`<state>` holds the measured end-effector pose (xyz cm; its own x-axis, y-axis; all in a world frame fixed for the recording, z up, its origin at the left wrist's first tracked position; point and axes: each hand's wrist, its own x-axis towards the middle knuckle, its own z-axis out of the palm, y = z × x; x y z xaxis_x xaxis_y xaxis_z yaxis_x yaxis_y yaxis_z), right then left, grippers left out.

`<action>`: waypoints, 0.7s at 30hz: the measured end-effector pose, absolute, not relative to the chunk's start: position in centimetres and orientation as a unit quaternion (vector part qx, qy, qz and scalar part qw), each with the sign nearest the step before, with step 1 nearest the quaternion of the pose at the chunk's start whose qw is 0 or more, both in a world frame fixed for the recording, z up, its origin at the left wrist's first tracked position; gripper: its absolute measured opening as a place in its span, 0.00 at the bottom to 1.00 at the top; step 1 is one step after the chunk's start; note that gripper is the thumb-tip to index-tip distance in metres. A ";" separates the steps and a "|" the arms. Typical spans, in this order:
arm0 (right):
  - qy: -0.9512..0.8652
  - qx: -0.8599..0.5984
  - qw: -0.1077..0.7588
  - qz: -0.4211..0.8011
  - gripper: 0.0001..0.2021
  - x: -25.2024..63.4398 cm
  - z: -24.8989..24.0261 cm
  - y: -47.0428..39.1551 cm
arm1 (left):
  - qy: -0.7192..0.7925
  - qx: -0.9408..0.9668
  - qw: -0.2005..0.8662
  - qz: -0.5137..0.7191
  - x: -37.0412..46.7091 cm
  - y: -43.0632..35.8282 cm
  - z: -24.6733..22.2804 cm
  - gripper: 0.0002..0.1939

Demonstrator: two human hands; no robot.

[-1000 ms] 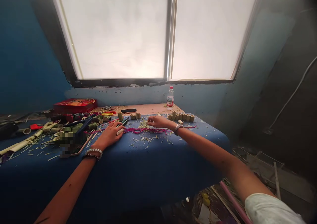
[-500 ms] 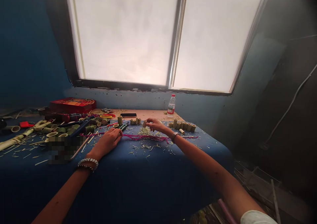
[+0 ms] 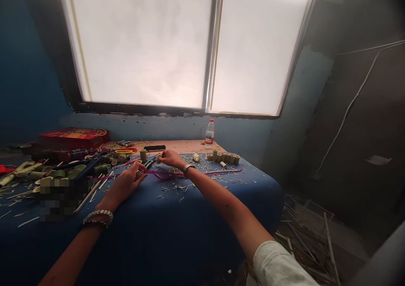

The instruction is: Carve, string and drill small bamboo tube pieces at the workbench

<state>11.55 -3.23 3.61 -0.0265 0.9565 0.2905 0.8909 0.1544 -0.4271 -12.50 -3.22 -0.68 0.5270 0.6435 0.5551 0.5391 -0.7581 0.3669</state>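
My left hand (image 3: 126, 182) rests at the near side of the tools, its fingers curled. Whatever lies between thumb and fingers is mostly hidden. A bamboo ring (image 3: 138, 161) shows just beyond its knuckles, and a green-handled tool (image 3: 149, 163) points away beside it. My right hand (image 3: 171, 159) reaches across the blue cloth and pinches a small bamboo tube (image 3: 160, 155). One pale bamboo piece (image 3: 196, 157) lies tipped over to the right of that hand. Purple cords (image 3: 161, 175) and bamboo shavings (image 3: 177, 187) spread below both hands.
Several short bamboo tubes (image 3: 227, 157) stand in a row at right. A water bottle (image 3: 209, 133) and a black phone (image 3: 155, 147) are farther back. Bamboo offcuts (image 3: 57, 173), blue-handled pliers (image 3: 90, 166) and a red box (image 3: 73, 138) crowd the left.
My right hand has moved left to a small bamboo tube. The piece it held before now lies on its side to the right. My left fingers have curled more; the view has turned slightly right.
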 end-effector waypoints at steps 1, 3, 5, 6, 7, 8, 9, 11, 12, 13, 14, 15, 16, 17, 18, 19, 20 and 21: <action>-0.712 -0.651 0.255 0.061 0.15 11.4 3.5 -3.1 | 0.338 0.870 0.083 0.350 -12.5 -3.3 -0.7 0.16; -0.710 -0.654 0.251 0.065 0.11 11.2 3.4 -3.0 | 0.335 0.865 0.097 0.361 -12.5 -3.3 -0.8 0.16; -0.706 -0.656 0.260 0.060 0.08 11.0 3.6 -3.1 | 0.335 0.856 0.105 0.379 -12.5 -3.4 -0.9 0.17; -0.702 -0.655 0.273 0.052 0.07 10.8 3.8 -3.3 | 0.337 0.850 0.106 0.391 -12.6 -3.5 -0.8 0.18; -0.698 -0.653 0.290 0.040 0.08 10.5 4.1 -3.5 | 0.339 0.843 0.107 0.404 -12.6 -3.6 -0.8 0.19; -0.697 -0.646 0.308 0.035 0.10 10.2 4.4 -3.9 | 0.341 0.836 0.110 0.416 -12.6 -3.8 -0.6 0.20; -0.705 -0.629 0.325 0.048 0.11 9.8 4.8 -4.4 | 0.340 0.830 0.115 0.428 -12.6 -3.9 -0.4 0.20; -0.745 -0.560 0.335 0.137 0.14 8.8 5.5 -5.6 | 0.337 0.817 0.127 0.450 -12.5 -4.2 0.4 0.20; -0.767 -0.516 0.326 0.199 0.16 8.2 5.9 -6.2 | 0.335 0.812 0.131 0.460 -12.5 -4.3 0.8 0.20; -0.781 -0.474 0.314 0.259 0.19 7.8 6.2 -6.9 | 0.334 0.806 0.128 0.472 -12.4 -4.3 1.3 0.20; -0.787 -0.442 0.305 0.304 0.22 7.3 6.6 -7.5 | 0.333 0.800 0.117 0.485 -12.3 -4.4 1.8 0.20; -0.784 -0.427 0.305 0.331 0.24 7.0 6.9 -8.0 | 0.332 0.795 0.098 0.497 -12.1 -4.5 2.3 0.19; -0.775 -0.423 0.314 0.348 0.25 6.8 7.3 -8.4 | 0.332 0.791 0.071 0.508 -11.9 -4.6 2.7 0.19; -0.765 -0.420 0.329 0.361 0.25 6.7 7.7 -8.7 | 0.330 0.790 0.041 0.515 -11.6 -4.7 3.1 0.18; -0.754 -0.419 0.340 0.375 0.24 6.6 8.2 -8.9 | 0.326 0.789 0.015 0.520 -11.3 -4.9 3.6 0.17; -0.746 -0.420 0.350 0.381 0.24 6.7 8.7 -9.0 | 0.323 0.785 -0.004 0.529 -10.9 -5.1 4.0 0.17; -0.740 -0.421 0.359 0.382 0.24 6.9 9.1 -9.1 | 0.322 0.775 -0.018 0.544 -10.5 -5.3 4.3 0.18; -0.735 -0.426 0.369 0.377 0.23 7.0 9.6 -9.2 | 0.325 0.759 -0.024 0.564 -10.0 -5.5 4.7 0.19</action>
